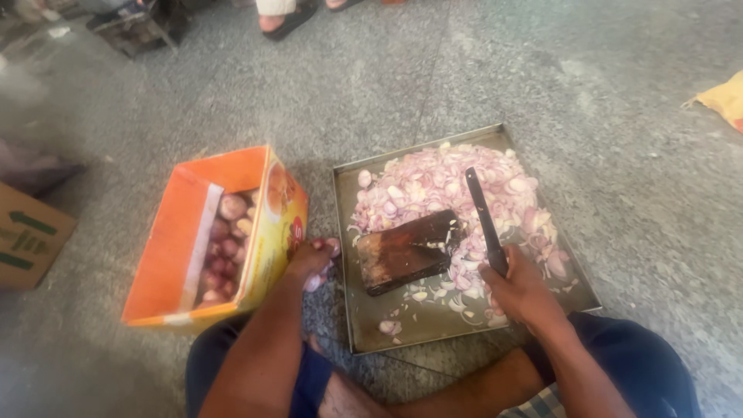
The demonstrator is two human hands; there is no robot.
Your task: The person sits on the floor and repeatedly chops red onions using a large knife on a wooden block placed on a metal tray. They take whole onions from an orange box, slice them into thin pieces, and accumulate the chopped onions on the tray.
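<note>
My left hand [309,262] is closed around peeled pink onions [330,246], just left of a metal tray [418,329] on the floor. My right hand [520,288] grips the handle of a dark knife [481,209], whose blade points away over a heap of sliced onion [441,182] filling the tray's far half. A small dark wooden chopping block [406,249] lies in the tray between my hands. An open orange cardboard box [174,240] to the left holds several whole peeled onions [224,244].
I sit on a grey concrete floor, knees flanking the tray. A brown carton [27,240] lies at the far left. Another person's sandalled feet [282,17] show at the top. A yellow cloth [724,99] lies at the right edge.
</note>
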